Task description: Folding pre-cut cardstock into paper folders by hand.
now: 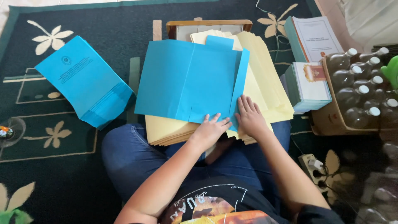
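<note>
Now both hands, left (211, 129) and right (250, 117), grip released, flat on one blue folder (186, 81); two booklet stacks (309, 85).

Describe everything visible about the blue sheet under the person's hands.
The blue sheet is plain bright blue paper or thin card, unprinted on the side showing. It lies flat and unfolded on a yellow stack across the person's lap. It has a broad main panel, a small tab at the top and a narrow flap along its right edge, folded partly inward. The left hand presses its lower edge; the right hand presses the flap's lower end.
</note>
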